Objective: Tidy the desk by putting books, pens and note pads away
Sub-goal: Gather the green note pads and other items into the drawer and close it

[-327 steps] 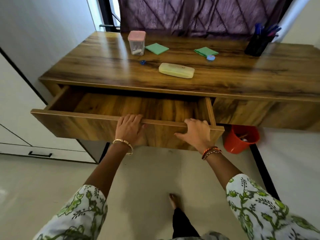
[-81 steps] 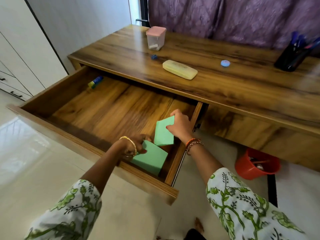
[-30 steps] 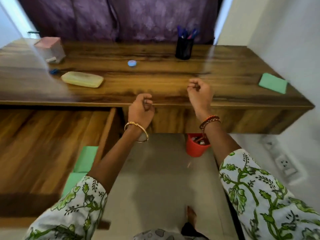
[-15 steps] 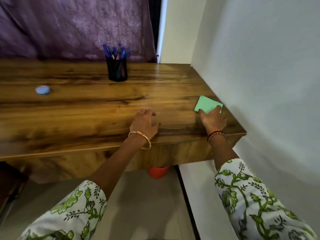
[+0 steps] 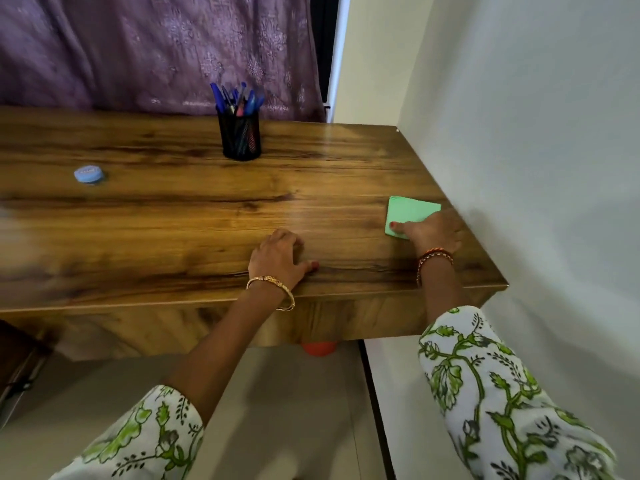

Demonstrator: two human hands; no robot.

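Note:
A green note pad [image 5: 408, 211] lies at the right end of the wooden desk [image 5: 173, 223], close to the wall. My right hand [image 5: 433, 233] is on its near edge, thumb along the near side and fingers curled at its right side, gripping it. My left hand [image 5: 277, 258] rests on the desk near the front edge, holding nothing, fingers loosely bent and thumb stretched out. A black mesh pen holder [image 5: 240, 136] full of blue pens stands at the back of the desk.
A small round blue object [image 5: 88, 174] lies on the desk at the left. A white wall [image 5: 536, 168] borders the desk's right end. A red bin [image 5: 318, 348] shows under the desk. Part of the open drawer [image 5: 17, 358] is at the lower left.
My right hand has slid further over the green note pad and closed on its near edge. My left hand stays on the desk, fingers more bent. The view barely moved.

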